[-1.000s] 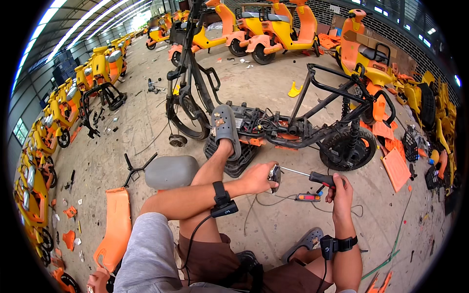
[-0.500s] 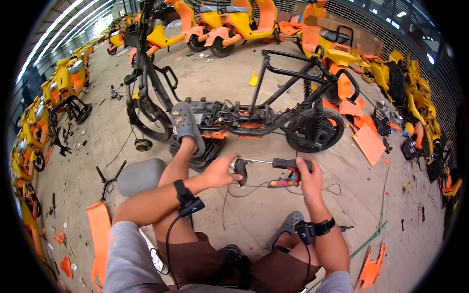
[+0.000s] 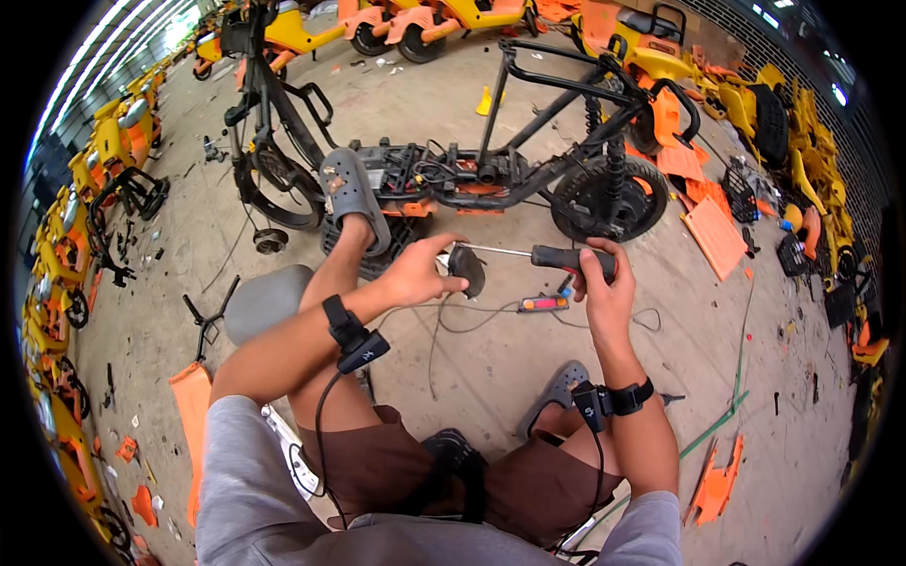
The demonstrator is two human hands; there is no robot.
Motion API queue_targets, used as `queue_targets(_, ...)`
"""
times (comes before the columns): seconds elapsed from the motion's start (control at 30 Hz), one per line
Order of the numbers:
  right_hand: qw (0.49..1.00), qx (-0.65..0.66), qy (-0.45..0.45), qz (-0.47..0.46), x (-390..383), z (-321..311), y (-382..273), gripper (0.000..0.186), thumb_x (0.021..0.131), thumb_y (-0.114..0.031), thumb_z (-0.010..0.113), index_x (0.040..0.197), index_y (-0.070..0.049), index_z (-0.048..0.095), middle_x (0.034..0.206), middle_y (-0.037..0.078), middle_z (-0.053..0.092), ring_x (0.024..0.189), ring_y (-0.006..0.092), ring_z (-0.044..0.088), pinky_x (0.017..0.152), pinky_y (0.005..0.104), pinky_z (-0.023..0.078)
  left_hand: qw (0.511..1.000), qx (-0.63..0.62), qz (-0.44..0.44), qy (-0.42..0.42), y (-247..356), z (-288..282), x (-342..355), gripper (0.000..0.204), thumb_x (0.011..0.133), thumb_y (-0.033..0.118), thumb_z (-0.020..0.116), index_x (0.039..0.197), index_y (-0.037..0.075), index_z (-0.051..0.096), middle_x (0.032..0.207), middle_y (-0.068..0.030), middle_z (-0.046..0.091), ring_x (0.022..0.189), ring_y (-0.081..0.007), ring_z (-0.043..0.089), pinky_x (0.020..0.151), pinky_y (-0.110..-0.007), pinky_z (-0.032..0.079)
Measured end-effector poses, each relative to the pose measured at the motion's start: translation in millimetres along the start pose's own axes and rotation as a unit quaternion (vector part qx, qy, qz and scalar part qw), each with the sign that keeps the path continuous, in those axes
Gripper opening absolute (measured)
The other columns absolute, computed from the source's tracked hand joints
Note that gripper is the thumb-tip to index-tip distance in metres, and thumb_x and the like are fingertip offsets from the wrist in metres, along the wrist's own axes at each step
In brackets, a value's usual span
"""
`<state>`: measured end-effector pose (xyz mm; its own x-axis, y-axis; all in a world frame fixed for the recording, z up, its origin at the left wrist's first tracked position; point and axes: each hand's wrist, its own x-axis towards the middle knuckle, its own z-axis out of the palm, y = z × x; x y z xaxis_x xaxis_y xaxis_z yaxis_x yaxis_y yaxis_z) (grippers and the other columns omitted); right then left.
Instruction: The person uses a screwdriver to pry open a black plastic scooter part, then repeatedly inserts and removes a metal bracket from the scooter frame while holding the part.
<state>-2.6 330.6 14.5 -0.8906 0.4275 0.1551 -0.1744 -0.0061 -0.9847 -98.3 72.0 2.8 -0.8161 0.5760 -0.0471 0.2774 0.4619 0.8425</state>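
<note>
My left hand [image 3: 420,272] grips a small dark rounded part [image 3: 466,271], thumb below it and fingers at its upper edge; its kind is unclear. My right hand [image 3: 605,283] is wrapped round the black and red handle of a screwdriver [image 3: 555,257]. The metal shaft lies almost level and points left, its tip at the top of the dark part. Whether it sits in a screw is too small to see. Beneath the hands a thin dark cable [image 3: 457,330] loops over the floor, beside a small pink and black device [image 3: 545,304].
A stripped black scooter frame [image 3: 538,179] stands ahead, my left foot resting on a black piece before it. A grey seat [image 3: 267,304] lies left. Orange panels [image 3: 714,238] and yellow body parts [image 3: 812,141] lie right. Scooters line the left and back.
The view has tilted, so the scene sits higher in the picture. The dark part has turned and shows a broader face. The screwdriver stays against it.
</note>
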Motion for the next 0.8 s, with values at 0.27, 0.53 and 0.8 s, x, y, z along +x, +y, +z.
queue_targets(0.27,0.999,-0.019,0.031,-0.019,-1.1,5.0,-3.1,0.026,0.093,-0.018,0.061,0.11,0.001,0.055,0.069,0.004,0.059,0.054,0.0069,0.051,0.048,0.0214,0.04,0.999,0.039,0.016,0.027,-0.1,1.6,2.5,0.06,0.071,0.017,0.08,0.123,0.003,0.054,0.097,-0.0193,0.067,0.082,-0.0299,0.067,0.075,-0.037,0.051)
queue_targets(0.53,1.0,0.008,0.007,0.01,0.1,2.0,-3.6,0.024,0.092,-0.022,0.063,0.1,-0.001,0.059,0.061,0.001,0.054,0.047,0.0052,0.047,0.043,0.0199,0.036,0.993,0.093,0.047,0.054,-3.1,-1.0,1.3,0.059,0.068,0.022,0.081,0.119,0.004,0.058,0.101,-0.0212,0.066,0.098,-0.0351,0.064,0.087,-0.039,0.049)
queue_targets(0.8,0.996,0.025,0.082,0.022,2.4,-1.3,-10.0,0.027,0.095,-0.028,0.057,0.099,-0.001,0.059,0.063,0.001,0.055,0.044,0.0064,0.042,0.041,0.0216,0.033,0.999,-0.005,-0.03,0.018,5.0,-8.6,1.8,0.06,0.07,0.025,0.08,0.121,0.005,0.057,0.105,-0.0197,0.067,0.094,-0.0263,0.068,0.084,-0.037,0.051)
